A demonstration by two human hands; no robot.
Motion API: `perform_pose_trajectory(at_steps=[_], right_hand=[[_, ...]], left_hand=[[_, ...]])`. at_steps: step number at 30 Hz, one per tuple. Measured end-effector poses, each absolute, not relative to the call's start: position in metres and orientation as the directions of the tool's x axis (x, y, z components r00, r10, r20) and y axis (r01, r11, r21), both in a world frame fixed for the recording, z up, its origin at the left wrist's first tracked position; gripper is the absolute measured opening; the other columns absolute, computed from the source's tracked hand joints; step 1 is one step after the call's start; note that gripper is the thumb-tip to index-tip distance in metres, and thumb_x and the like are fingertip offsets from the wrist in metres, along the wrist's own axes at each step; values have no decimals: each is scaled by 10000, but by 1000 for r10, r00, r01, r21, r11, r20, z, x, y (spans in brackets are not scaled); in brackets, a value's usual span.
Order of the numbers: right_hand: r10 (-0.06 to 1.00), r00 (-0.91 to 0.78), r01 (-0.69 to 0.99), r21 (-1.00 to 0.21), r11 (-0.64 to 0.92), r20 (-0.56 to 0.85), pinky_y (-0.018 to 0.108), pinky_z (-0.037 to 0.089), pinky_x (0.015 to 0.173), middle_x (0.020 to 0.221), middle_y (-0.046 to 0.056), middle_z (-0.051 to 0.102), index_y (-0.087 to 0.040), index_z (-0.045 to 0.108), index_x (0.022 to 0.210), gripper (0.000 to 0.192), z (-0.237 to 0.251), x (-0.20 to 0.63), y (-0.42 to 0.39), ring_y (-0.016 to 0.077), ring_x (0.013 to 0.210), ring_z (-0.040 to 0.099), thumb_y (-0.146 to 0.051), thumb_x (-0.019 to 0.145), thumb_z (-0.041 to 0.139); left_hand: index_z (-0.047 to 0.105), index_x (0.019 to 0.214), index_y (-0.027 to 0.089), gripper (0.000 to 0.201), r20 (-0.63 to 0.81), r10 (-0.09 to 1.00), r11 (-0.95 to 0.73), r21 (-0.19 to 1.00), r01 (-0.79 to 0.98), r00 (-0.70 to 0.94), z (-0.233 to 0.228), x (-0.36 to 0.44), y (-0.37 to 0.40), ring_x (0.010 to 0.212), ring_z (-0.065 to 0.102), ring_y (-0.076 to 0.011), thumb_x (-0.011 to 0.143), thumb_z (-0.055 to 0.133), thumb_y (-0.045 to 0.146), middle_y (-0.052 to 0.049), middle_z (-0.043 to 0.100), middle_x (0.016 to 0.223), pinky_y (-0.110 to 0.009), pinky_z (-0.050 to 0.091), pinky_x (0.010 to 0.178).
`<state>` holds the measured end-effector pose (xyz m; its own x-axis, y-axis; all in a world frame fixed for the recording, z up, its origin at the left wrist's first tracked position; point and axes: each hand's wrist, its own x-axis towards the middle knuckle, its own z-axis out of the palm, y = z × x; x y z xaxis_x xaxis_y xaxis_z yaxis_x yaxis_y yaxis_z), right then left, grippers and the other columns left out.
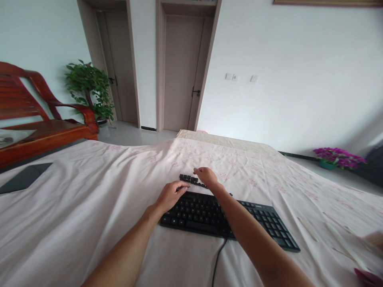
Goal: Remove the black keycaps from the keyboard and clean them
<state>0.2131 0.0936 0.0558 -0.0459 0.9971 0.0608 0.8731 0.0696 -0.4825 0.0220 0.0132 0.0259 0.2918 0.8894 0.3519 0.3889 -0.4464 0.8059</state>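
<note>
A black keyboard (197, 215) lies on the cloth in front of me; its main left block looks to be without keycaps, while the number pad side has them. Behind it, loose black keycaps (187, 178) sit in short rows. My left hand (172, 194) rests at the keyboard's back left corner, fingers stretched toward the keycaps and nothing visible in them. Over the right part of those rows is my right hand (206, 175), fingers curled into a pinch; anything between the fingertips is too small to make out. My right forearm hides part of the keyboard.
A black cable (219, 259) runs from the keyboard toward me across the pale flowered cloth (119, 223). Thin sticks (308, 229) lie at the right. A dark flat panel (25, 177) is at the left. Beyond stand a wooden bench (44, 129), a potted plant (89, 87) and purple flowers (338, 156).
</note>
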Motion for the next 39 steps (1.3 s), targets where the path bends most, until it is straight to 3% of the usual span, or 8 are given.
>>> perform_pose_trajectory(at_steps=[5,8,11,15,20,28,39], right_hand=[[955,-228,799,-524,295,190,263,401,839,959,46,692,-231,719,930,588,81,224,71,175,945,601,-469,971,183],[944,-230,753,-572,326,235,266,425,740,808,27,685,-232,706,860,563,86,231,51,161,768,609,-531,946,237],[953,-203,619,-725,302,223,241,432,585,734,18,664,-199,671,870,441,78,234,36,126,590,574,-518,907,369],[951,-243,484,-825,291,193,219,435,520,745,14,655,-186,658,901,245,69,233,22,124,595,564,-393,786,595],[951,-192,346,-890,297,243,204,420,493,823,39,656,-172,618,869,270,70,226,4,114,610,550,-394,870,466],[940,-239,464,-822,330,243,216,406,568,642,-13,591,-185,614,870,306,62,223,-7,104,569,517,-406,923,409],[835,-406,494,-680,542,370,232,406,717,764,-9,612,-203,574,836,207,54,214,-9,126,728,565,-291,940,418]], left_hand=[[704,948,221,209,366,852,-519,686,511,373,29,24,16,952,632,-181,849,525,264,-18,710,986,-277,456,895],[701,948,224,193,365,841,-538,639,550,398,30,26,16,969,625,-185,833,547,241,-18,705,992,-286,449,910],[685,1011,231,239,351,853,-518,661,542,387,26,29,16,1007,616,-183,811,558,197,-16,691,1052,-285,450,923],[677,1058,229,304,327,867,-493,669,557,376,19,31,17,1034,609,-192,789,559,153,-22,684,1090,-304,444,949],[694,1016,230,292,337,865,-497,670,551,371,18,32,18,1024,616,-189,790,538,131,-15,696,1061,-308,442,953],[702,992,245,305,365,827,-549,688,474,428,23,35,16,1005,619,-172,781,533,106,-2,699,1031,-283,447,936],[691,891,215,224,328,803,-566,682,464,497,23,37,14,908,616,-165,777,531,109,-9,686,941,-258,459,857]])
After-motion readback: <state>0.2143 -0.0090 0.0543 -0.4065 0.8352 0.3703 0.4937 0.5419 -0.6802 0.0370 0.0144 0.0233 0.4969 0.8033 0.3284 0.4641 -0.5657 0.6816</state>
